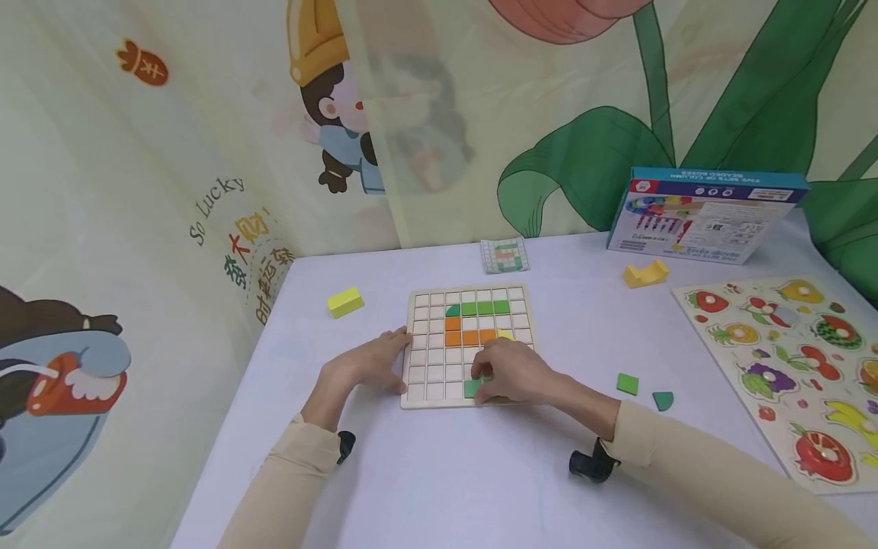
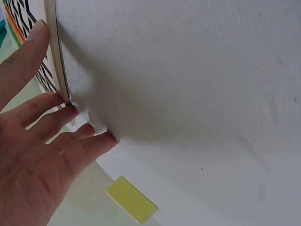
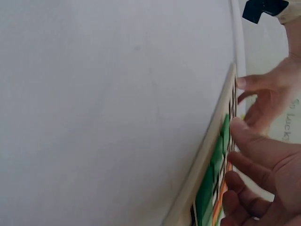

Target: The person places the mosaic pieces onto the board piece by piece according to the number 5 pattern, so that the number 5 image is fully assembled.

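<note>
A square wooden grid board lies on the table, with green, orange and yellow tiles set in it. My left hand rests at the board's left edge, fingers spread. In the left wrist view its thumb lies on the frame and its fingertips touch the side. My right hand bends over the lower right of the board, thumb and forefinger pinching at a green tile in the bottom row. In the right wrist view the thumb tip is right at the green tiles. That hand hides the board's lower right corner.
A loose green square and a dark green quarter-round tile lie right of the board. A yellow block sits left, a pattern card behind. Right are a yellow curved block, a fruit puzzle and a box.
</note>
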The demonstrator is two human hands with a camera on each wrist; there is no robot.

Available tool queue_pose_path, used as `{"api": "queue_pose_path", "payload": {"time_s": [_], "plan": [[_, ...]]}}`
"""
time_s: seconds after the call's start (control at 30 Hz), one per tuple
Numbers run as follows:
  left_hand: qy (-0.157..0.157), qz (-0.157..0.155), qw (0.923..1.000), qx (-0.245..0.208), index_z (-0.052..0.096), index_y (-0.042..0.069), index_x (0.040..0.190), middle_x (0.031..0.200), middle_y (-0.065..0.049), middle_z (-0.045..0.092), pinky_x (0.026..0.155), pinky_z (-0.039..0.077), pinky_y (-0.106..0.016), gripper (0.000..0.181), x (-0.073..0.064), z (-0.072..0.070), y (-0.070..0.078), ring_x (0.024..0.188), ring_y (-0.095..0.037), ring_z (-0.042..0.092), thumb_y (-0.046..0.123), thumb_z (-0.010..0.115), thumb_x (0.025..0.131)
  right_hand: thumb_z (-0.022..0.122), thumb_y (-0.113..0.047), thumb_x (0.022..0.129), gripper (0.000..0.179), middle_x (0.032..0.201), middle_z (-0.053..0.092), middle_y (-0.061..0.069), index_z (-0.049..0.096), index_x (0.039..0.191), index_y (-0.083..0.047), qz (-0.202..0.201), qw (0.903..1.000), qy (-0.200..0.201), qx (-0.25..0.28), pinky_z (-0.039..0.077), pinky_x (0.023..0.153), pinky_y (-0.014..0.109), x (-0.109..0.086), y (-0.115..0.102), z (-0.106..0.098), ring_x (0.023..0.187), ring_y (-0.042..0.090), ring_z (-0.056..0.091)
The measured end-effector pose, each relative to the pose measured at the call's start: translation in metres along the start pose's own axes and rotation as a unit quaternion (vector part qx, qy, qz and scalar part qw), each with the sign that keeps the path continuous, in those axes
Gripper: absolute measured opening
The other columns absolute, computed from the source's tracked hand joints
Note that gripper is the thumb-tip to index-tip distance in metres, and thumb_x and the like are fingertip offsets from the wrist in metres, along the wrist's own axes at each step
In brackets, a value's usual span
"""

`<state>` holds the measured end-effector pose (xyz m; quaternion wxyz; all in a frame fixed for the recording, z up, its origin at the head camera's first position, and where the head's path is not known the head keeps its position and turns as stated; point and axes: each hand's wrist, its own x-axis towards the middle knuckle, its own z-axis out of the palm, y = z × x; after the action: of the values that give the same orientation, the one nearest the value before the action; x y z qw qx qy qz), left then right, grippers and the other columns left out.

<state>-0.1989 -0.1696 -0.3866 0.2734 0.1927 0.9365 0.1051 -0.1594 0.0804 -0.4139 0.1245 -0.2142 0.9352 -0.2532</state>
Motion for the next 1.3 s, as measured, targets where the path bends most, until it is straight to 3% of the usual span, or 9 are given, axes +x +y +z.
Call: {"api": "queue_pose_path", "payload": {"time_s": [0.23, 0.43, 0.57, 0.7, 1.0, 1.2, 1.3], "plan": [[0.002, 0.0, 1.0, 0.003, 0.031, 0.003, 0.15, 0.162, -0.014, 0.019, 0.122, 0.02, -0.051, 0.085, 0.0, 0.001, 0.002, 0.149, -0.036, 0.017, 0.02, 0.078, 0.081, 0.077, -0.023, 0.082, 0.024, 0.093, 0.062, -0.004, 0.074, 0.105, -0.017, -0.033, 0.9988, -0.016, 0.033, 0.046, 0.069, 0.023, -0.029, 0.045, -0.045, 0.086, 0.014, 0.052], [0.002, 0.003, 1.0, 0.008, 0.031, 0.002, 0.15, 0.162, -0.014, 0.019, 0.122, 0.02, -0.051, 0.085, 0.0, -0.001, 0.003, 0.149, -0.037, 0.018, 0.02, 0.077, 0.081, 0.076, -0.026, 0.083, 0.028, 0.102, 0.064, -0.006, 0.072, 0.11, -0.021, -0.014, 0.9984, -0.055, 0.008, 0.049, 0.07, 0.02, -0.083, 0.11, -0.086, 0.09, 0.012, 0.052], [0.0, 0.002, 1.0, 0.008, 0.031, 0.003, 0.15, 0.162, -0.014, 0.019, 0.122, 0.02, -0.051, 0.086, 0.001, -0.001, 0.003, 0.149, -0.037, 0.017, 0.02, 0.078, 0.08, 0.077, -0.032, 0.08, 0.031, 0.106, 0.063, -0.009, 0.07, 0.11, -0.027, 0.022, 0.9967, -0.078, -0.002, 0.051, 0.072, 0.018, -0.12, 0.145, -0.096, 0.093, 0.008, 0.053], [-0.001, -0.002, 1.0, 0.009, 0.031, 0.003, 0.15, 0.162, -0.013, 0.019, 0.121, 0.021, -0.052, 0.085, 0.001, -0.001, 0.001, 0.149, -0.036, 0.017, 0.02, 0.077, 0.081, 0.079, -0.035, 0.077, 0.032, 0.107, 0.061, -0.011, 0.07, 0.108, -0.032, 0.041, 0.9948, -0.093, -0.008, 0.052, 0.076, 0.016, -0.142, 0.166, -0.093, 0.092, 0.001, 0.052], [0.0, 0.0, 1.0, 0.007, 0.031, 0.004, 0.15, 0.162, -0.013, 0.019, 0.121, 0.022, -0.051, 0.086, 0.003, 0.001, -0.002, 0.149, -0.035, 0.018, 0.021, 0.078, 0.081, 0.079, -0.028, 0.078, 0.024, 0.104, 0.063, -0.01, 0.072, 0.101, -0.032, 0.004, 0.997, -0.075, -0.021, 0.053, 0.074, 0.015, -0.153, 0.179, -0.086, 0.085, -0.004, 0.049], [0.002, 0.001, 1.0, 0.006, 0.031, 0.003, 0.15, 0.162, -0.013, 0.02, 0.121, 0.022, -0.051, 0.086, 0.002, 0.001, -0.002, 0.149, -0.035, 0.018, 0.02, 0.078, 0.08, 0.081, -0.032, 0.075, 0.023, 0.098, 0.062, -0.013, 0.07, 0.096, -0.031, 0.039, 0.9964, -0.066, -0.037, 0.053, 0.072, 0.014, -0.151, 0.173, -0.087, 0.083, -0.004, 0.05], [0.003, 0.001, 1.0, 0.007, 0.031, 0.004, 0.151, 0.162, -0.013, 0.019, 0.121, 0.022, -0.051, 0.086, 0.002, 0.001, -0.001, 0.15, -0.035, 0.017, 0.02, 0.078, 0.08, 0.082, -0.034, 0.074, 0.022, 0.092, 0.059, -0.016, 0.069, 0.091, -0.031, 0.045, 0.9967, -0.042, -0.053, 0.051, 0.069, 0.015, -0.148, 0.166, -0.086, 0.08, -0.003, 0.048]]}}
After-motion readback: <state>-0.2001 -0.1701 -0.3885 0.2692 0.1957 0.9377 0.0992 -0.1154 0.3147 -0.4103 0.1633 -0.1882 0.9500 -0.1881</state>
